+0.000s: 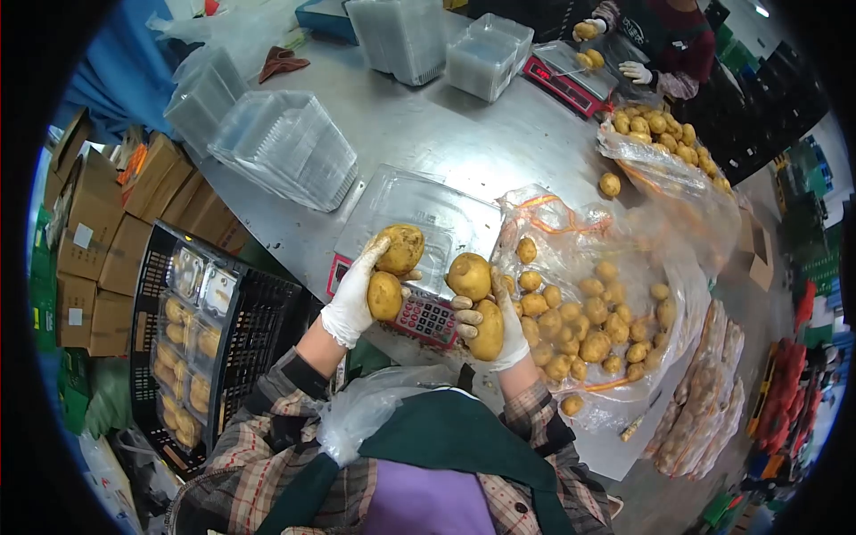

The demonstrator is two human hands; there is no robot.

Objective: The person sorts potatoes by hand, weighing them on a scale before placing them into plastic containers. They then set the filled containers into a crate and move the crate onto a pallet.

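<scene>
My left hand (358, 299), in a white glove, is closed round two potatoes (400, 249), one above the other. Two more potatoes (469, 276) are in my gloved right hand (508, 325), its fingers wrapped about the lower one. Both hands are above the red scale (428, 319), whose keypad shows between them. On the scale lies a clear plastic tray (392, 201) with no potatoes visible in it. To the right of my right hand, many loose potatoes (597, 310) lie on an opened clear plastic bag (682, 267).
Stacks of clear trays (285, 147) stand at the table's back left. A black crate (227, 357) with packed potatoes is at my left, beside cardboard boxes (98, 241). Across the table, a gloved co-worker (664, 45) handles potatoes at another red scale (562, 85). Filled net bags (704, 392) lie right.
</scene>
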